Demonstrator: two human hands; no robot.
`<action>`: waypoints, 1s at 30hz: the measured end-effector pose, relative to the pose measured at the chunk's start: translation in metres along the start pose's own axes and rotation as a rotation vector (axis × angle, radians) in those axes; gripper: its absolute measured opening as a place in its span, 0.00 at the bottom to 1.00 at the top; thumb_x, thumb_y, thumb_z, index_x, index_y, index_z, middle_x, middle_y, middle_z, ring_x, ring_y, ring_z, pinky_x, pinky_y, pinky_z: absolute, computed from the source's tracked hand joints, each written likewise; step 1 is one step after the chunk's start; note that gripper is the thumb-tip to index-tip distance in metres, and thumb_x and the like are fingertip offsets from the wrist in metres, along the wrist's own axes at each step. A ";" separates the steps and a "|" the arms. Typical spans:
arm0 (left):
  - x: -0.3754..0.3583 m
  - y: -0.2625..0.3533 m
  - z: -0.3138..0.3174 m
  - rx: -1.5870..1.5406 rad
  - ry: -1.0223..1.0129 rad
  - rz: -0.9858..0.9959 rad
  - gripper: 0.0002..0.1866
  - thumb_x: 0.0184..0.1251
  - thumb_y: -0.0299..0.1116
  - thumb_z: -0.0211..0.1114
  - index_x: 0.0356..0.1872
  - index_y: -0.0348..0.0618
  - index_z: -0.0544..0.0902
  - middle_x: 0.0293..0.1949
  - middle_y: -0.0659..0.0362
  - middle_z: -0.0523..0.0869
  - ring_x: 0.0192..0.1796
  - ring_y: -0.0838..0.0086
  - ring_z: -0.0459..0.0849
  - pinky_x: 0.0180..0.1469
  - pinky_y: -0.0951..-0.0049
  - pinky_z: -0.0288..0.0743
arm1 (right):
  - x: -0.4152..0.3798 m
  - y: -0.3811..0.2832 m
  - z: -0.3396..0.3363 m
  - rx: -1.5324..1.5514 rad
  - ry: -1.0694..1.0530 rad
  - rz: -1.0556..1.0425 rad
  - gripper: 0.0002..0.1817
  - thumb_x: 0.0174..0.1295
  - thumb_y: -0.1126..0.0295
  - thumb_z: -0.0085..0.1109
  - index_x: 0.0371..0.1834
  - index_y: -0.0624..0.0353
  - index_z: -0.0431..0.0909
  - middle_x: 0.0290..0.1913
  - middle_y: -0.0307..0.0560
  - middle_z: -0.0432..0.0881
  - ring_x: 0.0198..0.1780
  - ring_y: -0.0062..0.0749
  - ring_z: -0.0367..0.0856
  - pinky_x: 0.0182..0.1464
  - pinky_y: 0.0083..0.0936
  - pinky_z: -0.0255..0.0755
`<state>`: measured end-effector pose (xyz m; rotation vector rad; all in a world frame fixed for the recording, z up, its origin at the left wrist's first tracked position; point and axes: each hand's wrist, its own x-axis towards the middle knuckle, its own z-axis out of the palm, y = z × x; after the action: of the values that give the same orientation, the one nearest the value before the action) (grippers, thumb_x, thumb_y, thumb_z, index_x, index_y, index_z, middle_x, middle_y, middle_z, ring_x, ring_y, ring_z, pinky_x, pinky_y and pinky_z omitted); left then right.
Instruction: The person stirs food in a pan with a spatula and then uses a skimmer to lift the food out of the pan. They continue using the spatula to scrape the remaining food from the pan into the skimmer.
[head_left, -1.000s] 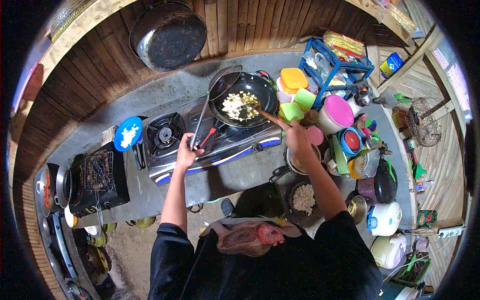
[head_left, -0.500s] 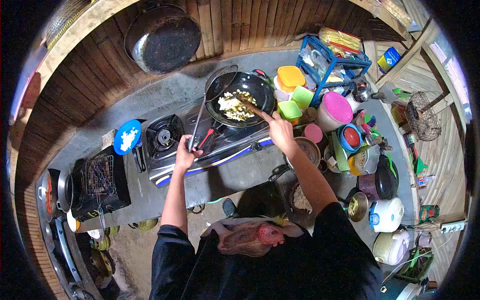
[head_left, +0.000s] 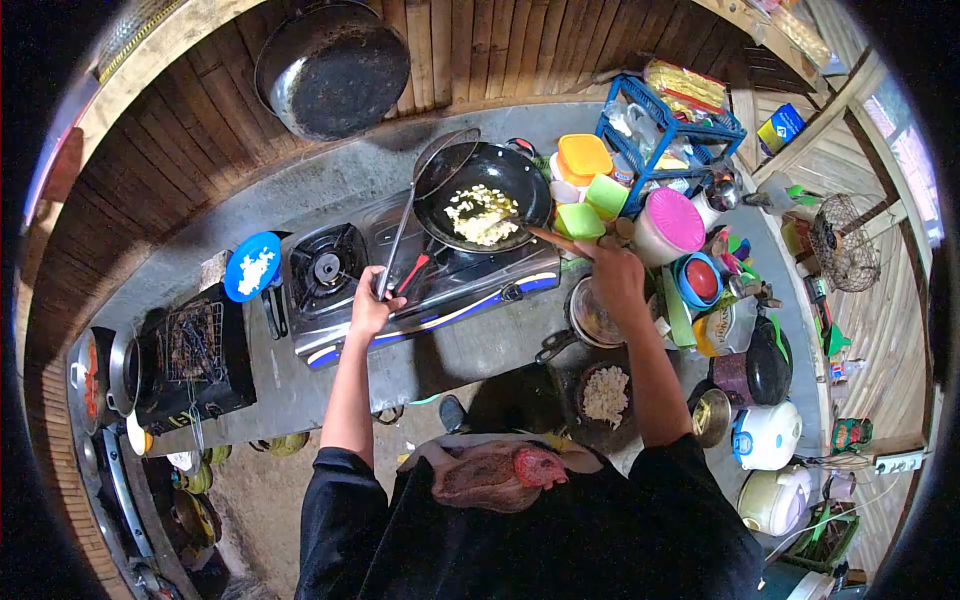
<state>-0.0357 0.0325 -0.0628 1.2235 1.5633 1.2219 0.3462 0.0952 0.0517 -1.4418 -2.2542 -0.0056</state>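
Note:
My left hand (head_left: 370, 307) is closed around the long handle of a wire-mesh strainer (head_left: 404, 230). Its round mesh overlaps the left rim of a black wok (head_left: 530, 190) on the right side of the stove. Small white and yellowish chopped pieces (head_left: 485, 218) lie in the wok, bunched toward its near side. With my right hand (head_left: 615, 272) I grip a wooden spatula (head_left: 558, 240). The spatula's far end reaches over the wok's near right rim into the pieces, which partly hide its tip.
A two-burner stove (head_left: 450, 297) carries a red brush (head_left: 414, 273) near my left hand. To its left is a blue plate (head_left: 240, 285) with white bits. Colored containers (head_left: 584, 157) crowd the wok's right side. A lidded pan (head_left: 592, 318) stands below my right forearm.
My right hand has moved right and toward me, drawing the spatula back to the wok's rim. The pieces have shifted and spread toward the near side. My left hand stays nearly still.

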 end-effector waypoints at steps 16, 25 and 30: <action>0.000 -0.001 0.000 0.012 0.014 -0.007 0.34 0.37 0.13 0.71 0.48 0.47 0.66 0.24 0.66 0.69 0.27 0.81 0.68 0.31 0.80 0.68 | 0.006 0.002 0.052 -0.099 -0.006 0.034 0.20 0.50 0.74 0.50 0.50 0.50 0.77 0.32 0.55 0.75 0.32 0.49 0.79 0.33 0.40 0.73; 0.000 -0.003 -0.001 0.008 -0.004 0.007 0.32 0.37 0.14 0.71 0.46 0.46 0.67 0.24 0.67 0.69 0.26 0.82 0.67 0.31 0.80 0.69 | -0.014 -0.002 0.093 0.097 -0.113 0.230 0.26 0.52 0.74 0.50 0.58 0.51 0.67 0.41 0.59 0.71 0.38 0.56 0.76 0.39 0.45 0.71; -0.002 0.006 0.001 0.037 -0.008 -0.026 0.31 0.36 0.14 0.72 0.44 0.45 0.68 0.26 0.67 0.70 0.27 0.82 0.67 0.32 0.81 0.68 | -0.022 0.007 0.103 0.179 0.055 0.200 0.27 0.49 0.78 0.52 0.58 0.57 0.66 0.48 0.61 0.68 0.44 0.57 0.74 0.44 0.43 0.70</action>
<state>-0.0335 0.0313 -0.0571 1.2269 1.5973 1.1747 0.3213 0.1051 -0.0503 -1.5419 -2.0023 0.2114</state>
